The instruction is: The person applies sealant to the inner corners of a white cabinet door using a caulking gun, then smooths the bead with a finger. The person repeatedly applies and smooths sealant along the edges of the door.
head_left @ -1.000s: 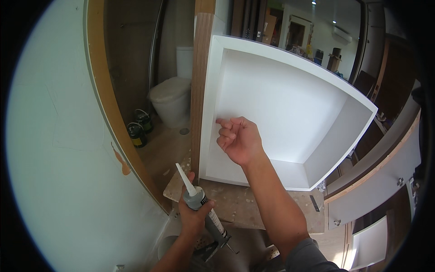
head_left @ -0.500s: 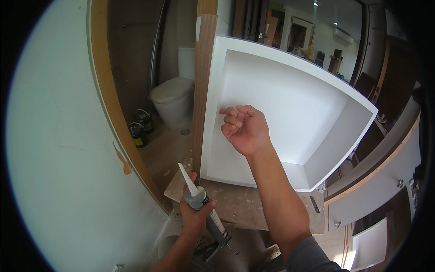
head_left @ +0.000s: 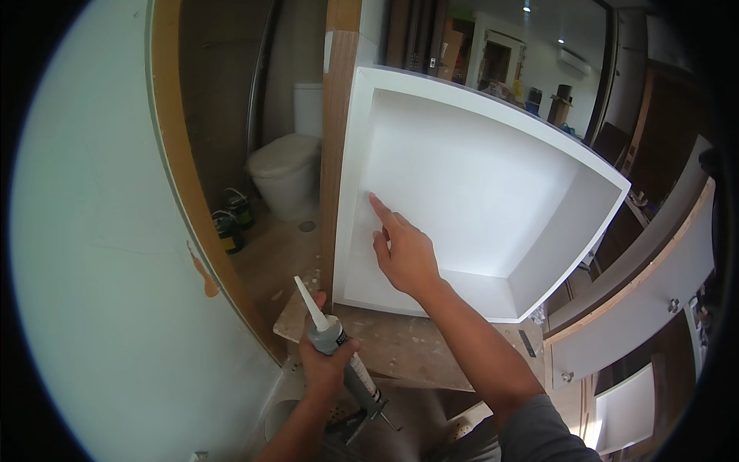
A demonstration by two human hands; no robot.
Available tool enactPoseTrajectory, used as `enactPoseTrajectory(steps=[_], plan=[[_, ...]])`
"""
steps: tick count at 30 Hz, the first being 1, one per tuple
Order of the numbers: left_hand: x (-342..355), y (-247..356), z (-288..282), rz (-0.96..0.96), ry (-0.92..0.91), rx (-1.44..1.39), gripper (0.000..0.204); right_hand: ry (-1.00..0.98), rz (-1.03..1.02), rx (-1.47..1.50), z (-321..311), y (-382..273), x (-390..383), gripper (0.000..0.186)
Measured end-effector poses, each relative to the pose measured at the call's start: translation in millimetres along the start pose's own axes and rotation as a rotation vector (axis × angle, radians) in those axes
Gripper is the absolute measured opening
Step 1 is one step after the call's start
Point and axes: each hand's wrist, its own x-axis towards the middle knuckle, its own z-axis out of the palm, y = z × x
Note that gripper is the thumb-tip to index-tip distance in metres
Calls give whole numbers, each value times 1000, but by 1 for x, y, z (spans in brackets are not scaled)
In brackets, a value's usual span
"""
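A white open cabinet box (head_left: 462, 192) stands on a paint-spotted board (head_left: 416, 354), beside a wooden upright (head_left: 341, 115). My right hand (head_left: 404, 254) reaches into the box, index finger extended with its tip at the inner left side, the other fingers partly bent, holding nothing. My left hand (head_left: 327, 369) grips a caulking gun (head_left: 360, 385) below the box; its grey cartridge (head_left: 327, 335) has a long white nozzle (head_left: 309, 300) pointing up and left.
A pale wall (head_left: 92, 231) fills the left. Past the doorframe are a toilet (head_left: 281, 169) and buckets (head_left: 228, 231). White cabinet panels (head_left: 631, 300) with hinges stand at the right. An opening (head_left: 523, 46) shows another room with stacked items.
My right hand has turned from palm showing and fingers curled to back showing, index finger stretched out along the inner left side. My left hand holds the caulking gun in much the same place.
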Motion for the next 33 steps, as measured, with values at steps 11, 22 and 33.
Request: enactPoseTrajectory(steps=[11, 22, 33], plan=[[-4, 14, 6, -52, 10, -77, 99, -48, -127, -508, 17, 15, 14, 81], [-6, 23, 10, -71, 8, -121, 99, -37, -144, -527, 2, 4, 4, 88], [-7, 26, 11, -79, 5, -142, 98, -292, 19, -589, 48, 8, -5, 99]])
